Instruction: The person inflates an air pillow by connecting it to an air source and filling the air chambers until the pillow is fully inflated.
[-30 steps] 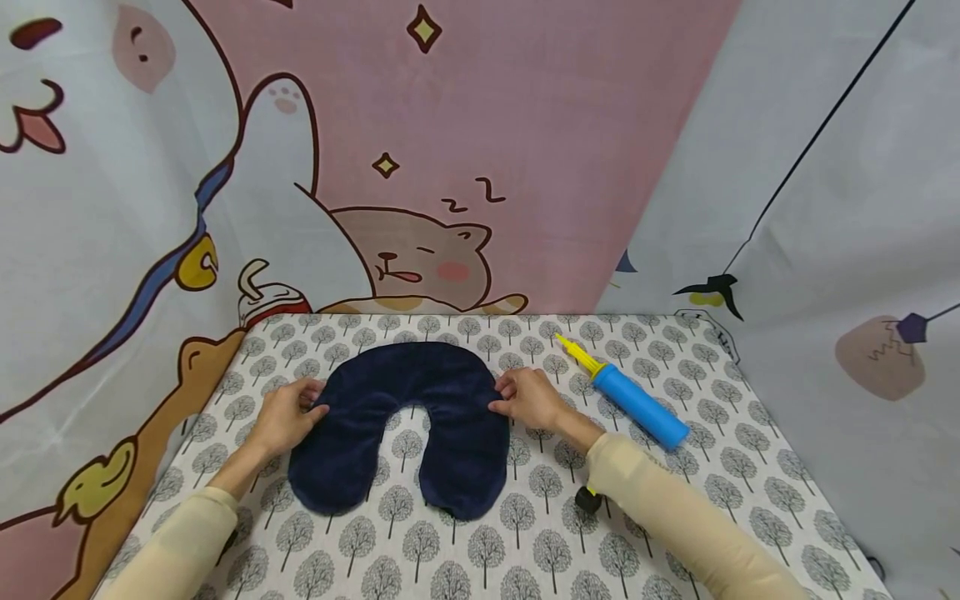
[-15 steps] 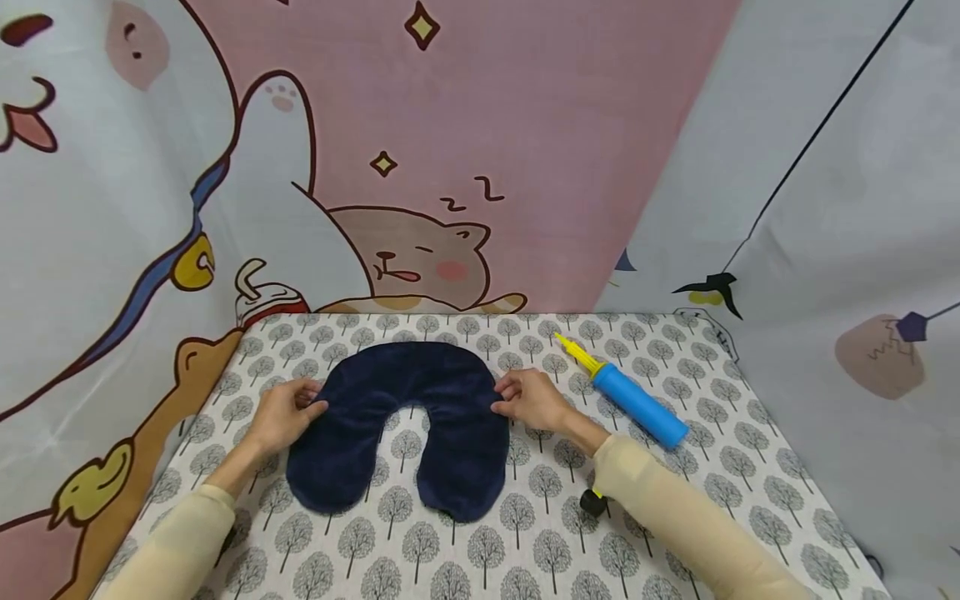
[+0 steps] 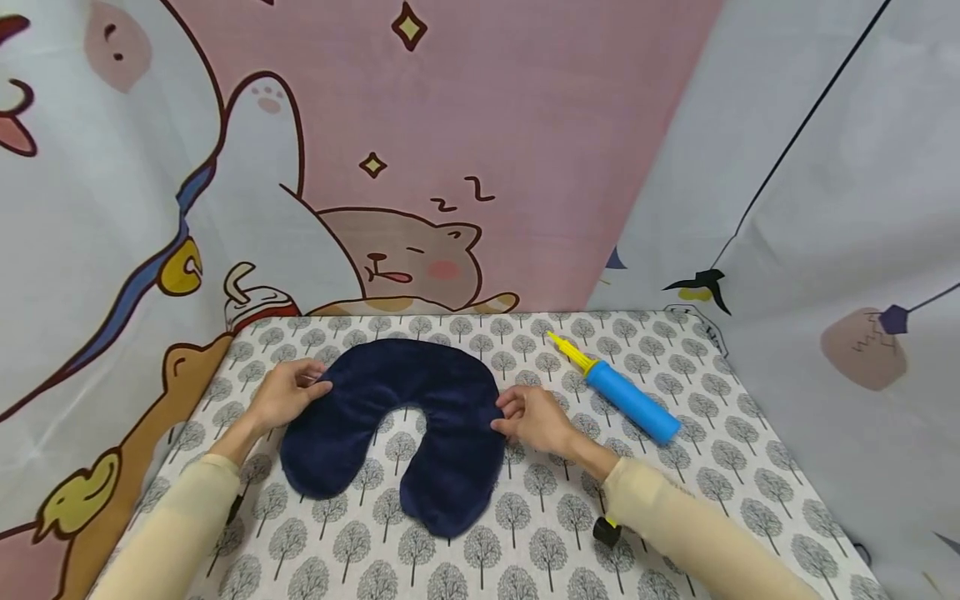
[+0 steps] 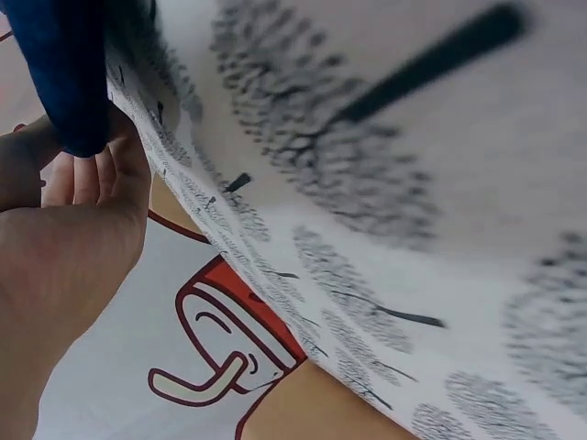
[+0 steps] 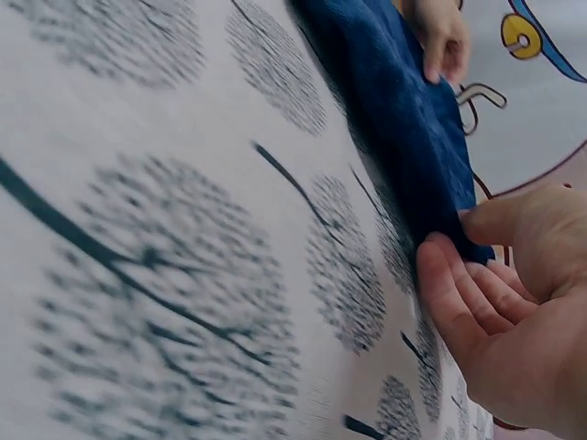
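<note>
A navy-blue, U-shaped neck pillow (image 3: 408, 371) lies flat on the patterned cloth, its opening toward me and turned slightly. At its left outer edge, my left hand (image 3: 283, 398) pinches the fabric, thumb on top. My right hand (image 3: 538, 419) holds the opposite outer edge between thumb and fingers. Close up in the right wrist view, the thumb rests on the dark-blue edge of the pillow (image 5: 404, 119) and the fingers lie under it. Only a corner of the pillow (image 4: 64, 73) shows in the left wrist view, between thumb and fingers.
A blue hand pump (image 3: 633, 402) with a yellow nozzle (image 3: 572, 352) lies to the right, beyond my right forearm. White cloth with tree prints (image 3: 513, 517) covers the table. Cartoon-printed curtains (image 3: 540, 158) hang behind and on both sides.
The pillow has turned a little clockwise: its left side has shifted away from me, its right side toward me. Both hands have moved along with its edges. The whole view has shifted slightly.
</note>
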Demonstrator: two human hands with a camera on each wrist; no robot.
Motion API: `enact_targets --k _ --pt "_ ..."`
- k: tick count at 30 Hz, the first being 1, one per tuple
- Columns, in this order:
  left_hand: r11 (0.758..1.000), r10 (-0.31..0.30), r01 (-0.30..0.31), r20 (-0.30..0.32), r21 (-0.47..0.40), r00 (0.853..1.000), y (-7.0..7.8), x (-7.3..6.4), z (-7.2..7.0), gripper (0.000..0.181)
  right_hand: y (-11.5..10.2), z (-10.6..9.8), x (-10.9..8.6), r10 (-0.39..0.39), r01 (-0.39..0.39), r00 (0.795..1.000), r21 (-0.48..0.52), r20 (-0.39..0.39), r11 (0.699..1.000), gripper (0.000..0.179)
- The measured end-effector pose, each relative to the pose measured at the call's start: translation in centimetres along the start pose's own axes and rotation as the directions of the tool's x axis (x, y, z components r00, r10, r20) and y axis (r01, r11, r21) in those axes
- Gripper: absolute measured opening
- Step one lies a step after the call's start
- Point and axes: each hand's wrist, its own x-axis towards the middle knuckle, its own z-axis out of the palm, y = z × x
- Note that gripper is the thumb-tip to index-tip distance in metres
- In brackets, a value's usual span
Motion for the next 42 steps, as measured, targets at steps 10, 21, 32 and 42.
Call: enact_targets --k 10,21,32,42 --pt "0.999 0.028 -0.028 0.035 -0.017 0.999 1.0 2.9 0.1 0.033 -1.0 2.4 -2.7 0.089 -0.085 0.996 0.145 -0.027 0.986 0.03" --pt "0.999 0.038 -0.037 0.022 -0.027 0.999 1.8 5.1 0.7 0.03 -2.4 5.0 -5.1 0.14 -0.146 0.989 0.305 0.041 0.941 0.03" --pt "0.993 0.108 -0.109 -0.019 -0.051 0.994 2.6 6.1 1.8 0.021 -2.6 6.4 -6.3 0.104 -0.12 0.993 0.338 0.063 0.933 0.03" --pt "0.995 0.085 -0.089 0.076 0.045 0.993 2.3 5.6 2.4 0.044 -2.3 4.7 -6.4 -0.027 0.028 0.997 -0.021 0.07 0.999 0.032"
